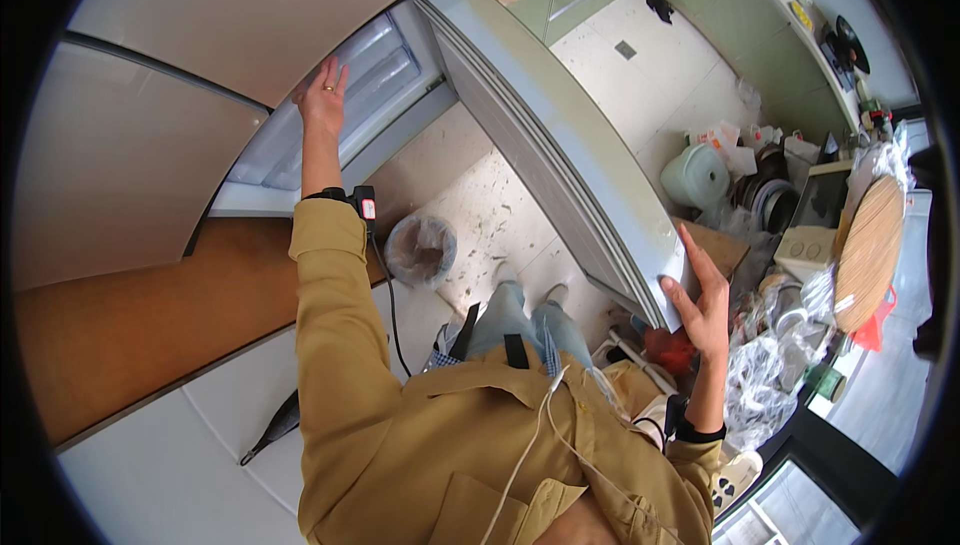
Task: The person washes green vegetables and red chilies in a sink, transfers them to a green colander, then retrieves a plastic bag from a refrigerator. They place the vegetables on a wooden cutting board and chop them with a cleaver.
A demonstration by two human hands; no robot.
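Observation:
A refrigerator's lower door (570, 124) stands swung out in front of me, showing translucent drawers (375, 68) inside the compartment. My left hand (322, 94), with a ring on one finger, is raised at the compartment's opening, its fingers apart and holding nothing. Whether it touches a drawer or the cabinet edge I cannot tell. At the free end of the door, my right hand (699, 297) rests against the outer face with thumb and fingers spread. Both wrists wear black bands.
A lined waste bin (421, 251) stands on the floor between cabinet and door. Pots (776, 206), plastic bags (757, 387) and a round woven board (870, 252) crowd the right. Green cabinets (731, 12) line the back. A black cable (394, 305) hangs from my left wrist.

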